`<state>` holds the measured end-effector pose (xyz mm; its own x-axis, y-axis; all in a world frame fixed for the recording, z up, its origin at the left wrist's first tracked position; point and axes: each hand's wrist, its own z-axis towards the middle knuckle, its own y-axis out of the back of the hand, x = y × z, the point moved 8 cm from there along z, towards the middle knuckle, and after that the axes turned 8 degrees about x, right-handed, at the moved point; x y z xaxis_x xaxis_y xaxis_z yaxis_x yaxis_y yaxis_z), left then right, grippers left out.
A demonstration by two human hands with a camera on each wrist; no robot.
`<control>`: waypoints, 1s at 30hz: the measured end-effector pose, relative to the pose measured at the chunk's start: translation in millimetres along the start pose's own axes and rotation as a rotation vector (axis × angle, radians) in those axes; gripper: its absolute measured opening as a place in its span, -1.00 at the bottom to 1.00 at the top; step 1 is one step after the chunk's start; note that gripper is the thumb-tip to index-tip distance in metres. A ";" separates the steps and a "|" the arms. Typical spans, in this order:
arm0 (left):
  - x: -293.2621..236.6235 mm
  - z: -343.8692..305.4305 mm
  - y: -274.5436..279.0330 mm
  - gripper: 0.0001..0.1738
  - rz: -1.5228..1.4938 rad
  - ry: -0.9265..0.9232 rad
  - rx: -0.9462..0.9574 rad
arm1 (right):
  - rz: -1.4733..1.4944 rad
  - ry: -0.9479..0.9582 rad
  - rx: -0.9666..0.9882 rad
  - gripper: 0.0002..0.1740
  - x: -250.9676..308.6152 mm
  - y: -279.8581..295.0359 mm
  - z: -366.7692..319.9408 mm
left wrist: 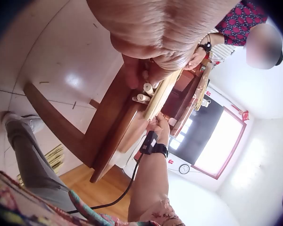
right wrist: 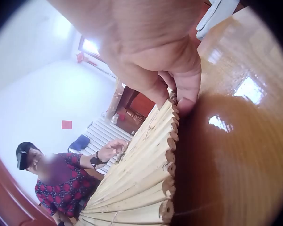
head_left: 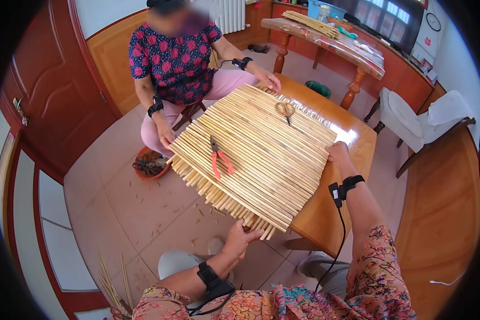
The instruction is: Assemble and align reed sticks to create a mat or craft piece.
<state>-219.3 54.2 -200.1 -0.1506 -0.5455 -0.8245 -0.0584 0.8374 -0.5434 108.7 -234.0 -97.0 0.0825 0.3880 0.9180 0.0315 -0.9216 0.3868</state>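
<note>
A mat of pale plant stalks [head_left: 261, 160] laid side by side spans the table, with further stalks underneath jutting out at its left and near edges. My left hand [head_left: 238, 240] grips the near corner, and stalk ends [left wrist: 147, 89] poke out by its fingers in the left wrist view. At the right edge, my right hand [head_left: 338, 152] pinches the mat between thumb and fingers; the right wrist view shows the thumb beside the row of cut ends [right wrist: 168, 157]. On top lie red-handled pliers [head_left: 218, 159] and a pair of scissors [head_left: 286, 111].
Across the table a seated person [head_left: 181, 64] has hands at the mat's left and far corners. The wooden table [head_left: 357, 160] extends beyond it. An orange basin [head_left: 150, 164] stands on the floor among stalk scraps. A chair [head_left: 410, 117] and second table [head_left: 325, 40] are behind.
</note>
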 end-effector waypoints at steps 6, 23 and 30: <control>-5.6 0.0 -11.2 -0.52 0.043 -0.080 0.002 | 0.031 0.045 -0.068 -0.72 -8.5 0.2 12.6; -56.7 15.1 33.9 -0.69 -0.211 -0.281 -0.343 | -0.987 0.835 0.461 -0.38 103.6 -177.0 -199.1; -39.0 6.7 5.8 -0.56 -0.218 -0.272 -0.335 | -1.156 0.665 0.537 -0.25 91.8 -221.7 -222.3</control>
<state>-207.1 80.1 -172.2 0.1617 -0.6612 -0.7326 -0.3814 0.6428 -0.6643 -112.2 6.7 -78.8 -0.7156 0.6970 0.0462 0.1356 0.0737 0.9880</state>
